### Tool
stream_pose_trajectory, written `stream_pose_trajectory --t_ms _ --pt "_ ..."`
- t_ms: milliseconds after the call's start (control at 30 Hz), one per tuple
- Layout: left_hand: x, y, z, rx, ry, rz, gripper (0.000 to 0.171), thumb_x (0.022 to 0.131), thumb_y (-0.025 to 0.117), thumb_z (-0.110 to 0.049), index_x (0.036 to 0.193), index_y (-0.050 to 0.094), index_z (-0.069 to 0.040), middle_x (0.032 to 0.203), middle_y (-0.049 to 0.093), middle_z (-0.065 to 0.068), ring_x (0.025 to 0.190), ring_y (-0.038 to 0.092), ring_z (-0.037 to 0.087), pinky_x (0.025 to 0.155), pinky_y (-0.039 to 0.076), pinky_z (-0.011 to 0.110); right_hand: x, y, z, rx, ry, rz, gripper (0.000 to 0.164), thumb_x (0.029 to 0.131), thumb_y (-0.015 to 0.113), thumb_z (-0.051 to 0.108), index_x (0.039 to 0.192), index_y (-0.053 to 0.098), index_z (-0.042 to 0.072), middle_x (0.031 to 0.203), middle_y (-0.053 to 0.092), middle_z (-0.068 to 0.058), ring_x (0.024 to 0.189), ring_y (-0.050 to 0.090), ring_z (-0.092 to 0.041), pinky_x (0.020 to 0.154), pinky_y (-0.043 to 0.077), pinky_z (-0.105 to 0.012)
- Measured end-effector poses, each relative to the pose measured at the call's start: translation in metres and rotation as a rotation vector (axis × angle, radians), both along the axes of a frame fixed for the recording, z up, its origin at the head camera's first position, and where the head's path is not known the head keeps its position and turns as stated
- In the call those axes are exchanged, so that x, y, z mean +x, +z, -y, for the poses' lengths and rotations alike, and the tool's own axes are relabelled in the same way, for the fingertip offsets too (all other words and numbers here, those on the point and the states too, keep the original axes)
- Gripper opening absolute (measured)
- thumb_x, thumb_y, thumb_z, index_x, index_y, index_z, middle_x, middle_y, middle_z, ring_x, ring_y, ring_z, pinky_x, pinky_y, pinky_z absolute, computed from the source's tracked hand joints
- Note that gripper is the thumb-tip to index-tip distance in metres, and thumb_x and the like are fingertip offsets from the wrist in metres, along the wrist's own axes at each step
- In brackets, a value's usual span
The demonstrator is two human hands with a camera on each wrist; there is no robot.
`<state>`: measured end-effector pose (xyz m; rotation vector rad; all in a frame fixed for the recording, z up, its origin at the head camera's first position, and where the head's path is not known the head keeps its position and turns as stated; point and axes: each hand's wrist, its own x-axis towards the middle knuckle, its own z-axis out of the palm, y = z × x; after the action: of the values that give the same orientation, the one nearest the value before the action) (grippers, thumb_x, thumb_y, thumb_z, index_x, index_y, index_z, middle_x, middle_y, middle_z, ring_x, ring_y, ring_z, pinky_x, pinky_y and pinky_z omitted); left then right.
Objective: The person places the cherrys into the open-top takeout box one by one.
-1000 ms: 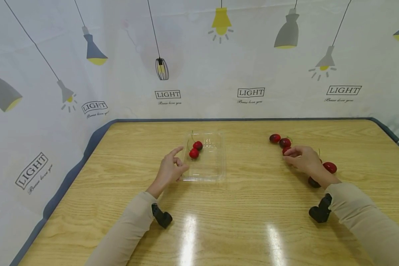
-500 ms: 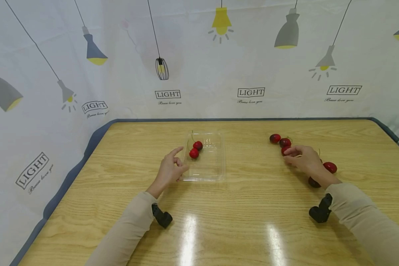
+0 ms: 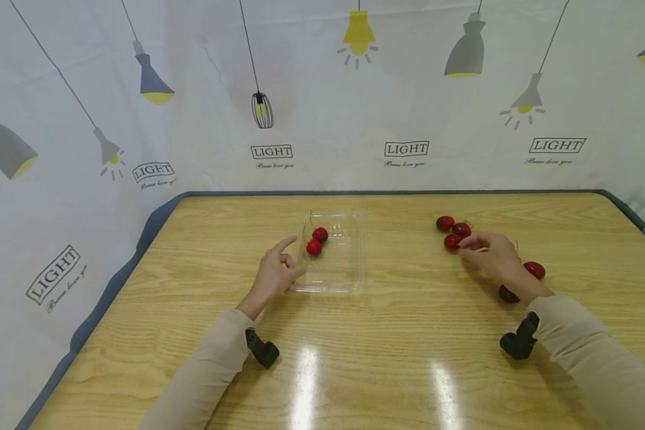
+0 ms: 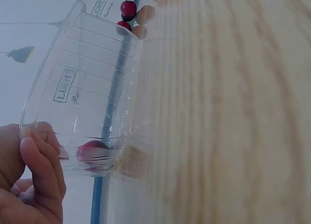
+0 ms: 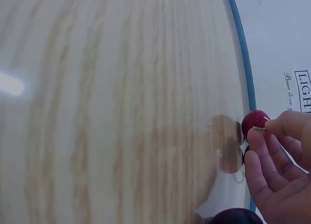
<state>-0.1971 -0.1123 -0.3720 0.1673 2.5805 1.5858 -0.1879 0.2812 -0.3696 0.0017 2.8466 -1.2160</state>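
Two cherries [image 3: 316,241] lie in the tray [image 3: 349,280], whose 7 o'clock corner the left hand [image 3: 276,275] grips. Five remain on the table [image 3: 387,352] at 2 o'clock; the right hand [image 3: 491,257] pinches one cherry [image 3: 452,241] by its stem.

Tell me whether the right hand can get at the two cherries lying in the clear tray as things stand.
Probably yes. The clear tray is open on top and bare table lies between it and the right hand. The left hand holds only its near left edge, beside the two cherries.
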Motion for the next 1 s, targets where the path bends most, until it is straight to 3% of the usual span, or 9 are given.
stream_pose_trajectory --t_ms 433,700,1000 --pt "-0.0005 0.0003 -0.0007 0.001 0.006 0.001 0.064 0.074 0.057 0.002 0.134 0.037 -0.006 0.056 0.043 0.001 0.035 0.040 0.010 0.036 0.035 0.022 0.0001 0.0004 0.0014 -0.002 0.017 0.000 0.030 0.086 0.056 0.021 0.104 0.058 -0.004 0.097 0.057 -0.019 0.082 0.054 -0.026 0.062 0.044 -0.027" --pt "0.0004 0.0010 -0.0006 0.005 0.009 -0.005 0.064 0.074 0.058 0.003 0.133 0.037 -0.006 0.056 0.043 0.001 0.035 0.040 0.010 0.036 0.035 0.023 -0.0006 0.0016 0.0042 -0.080 0.040 0.009 0.032 0.087 0.055 0.020 0.106 0.056 -0.006 0.093 0.059 -0.020 0.072 0.062 -0.019 0.068 0.049 -0.032" --pt "0.0002 0.0008 -0.0009 0.008 0.007 0.001 0.063 0.075 0.059 0.003 0.133 0.037 -0.006 0.056 0.043 0.001 0.035 0.041 0.011 0.036 0.036 0.023 -0.0009 0.0013 0.0065 -0.110 0.025 0.029 0.030 0.088 0.054 0.017 0.106 0.055 -0.007 0.098 0.055 -0.023 0.072 0.063 -0.022 0.060 0.050 -0.028"
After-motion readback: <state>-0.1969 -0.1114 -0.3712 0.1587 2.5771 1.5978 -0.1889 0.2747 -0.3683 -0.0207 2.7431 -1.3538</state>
